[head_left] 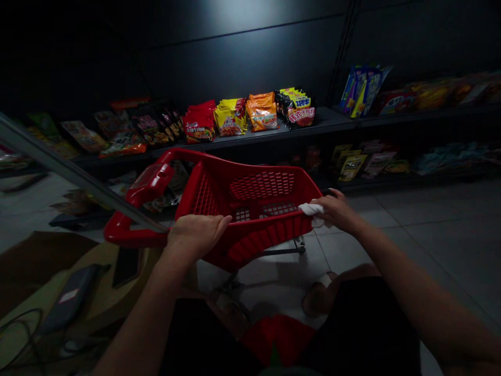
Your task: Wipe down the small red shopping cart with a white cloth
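A red plastic shopping cart (250,230) stands sideways in front of me, its handle to the left and its basket holding nothing I can see. My left hand (198,232) is closed over the near rim, close to the handle end. A pale metal pole (86,180) slants down from the upper left and meets the cart beside this hand; whether the hand touches it I cannot tell. At the basket's right end, my right hand (336,209) is closed on a white cloth (312,209), which lies against the rim corner.
Behind the cart, a dark shelf (332,121) bears several noodle packets (262,112) and snack bags. More packets (352,166) sit on the lower shelf. At left, a round wooden surface (97,292) holds a phone (127,266), a dark device (70,297) and cables.
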A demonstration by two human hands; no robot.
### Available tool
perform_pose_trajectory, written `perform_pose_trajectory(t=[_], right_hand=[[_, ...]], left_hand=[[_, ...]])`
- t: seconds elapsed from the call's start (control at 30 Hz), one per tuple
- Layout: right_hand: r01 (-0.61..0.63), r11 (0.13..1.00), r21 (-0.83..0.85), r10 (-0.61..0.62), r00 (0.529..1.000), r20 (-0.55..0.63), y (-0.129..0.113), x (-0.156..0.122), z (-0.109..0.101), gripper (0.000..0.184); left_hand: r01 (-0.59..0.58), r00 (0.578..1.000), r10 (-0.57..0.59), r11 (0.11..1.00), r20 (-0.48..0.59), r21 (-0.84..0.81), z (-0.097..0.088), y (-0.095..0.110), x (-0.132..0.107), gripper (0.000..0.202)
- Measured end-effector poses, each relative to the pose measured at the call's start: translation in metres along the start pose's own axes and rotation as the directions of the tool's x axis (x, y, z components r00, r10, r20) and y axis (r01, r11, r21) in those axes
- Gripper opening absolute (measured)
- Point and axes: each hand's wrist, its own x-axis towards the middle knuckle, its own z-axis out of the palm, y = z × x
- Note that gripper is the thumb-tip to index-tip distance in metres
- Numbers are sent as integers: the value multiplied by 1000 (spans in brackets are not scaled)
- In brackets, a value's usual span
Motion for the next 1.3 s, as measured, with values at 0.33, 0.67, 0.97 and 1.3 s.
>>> perform_pose_trajectory(t=[0.33,0.67,0.97,1.3], right_hand=[[91,988,-123,-97,995,-38,-107,32,21,14],[162,982,-97,-159,987,37,-153,67,37,15],[-24,990,-137,24,1000,-3,-61,-33,1,16],[-44,987,-157,36,998,-54,-144,-43,21,18]], left_hand=[[18,998,-23,997,57,76,2,-20,17,54],[29,997,-22,995,-75,96,24,-35,26,57],[78,984,-71,996,-164,38,34,-51,35,55],[-272,940,206,934,-274,-232,46,104,45,57]])
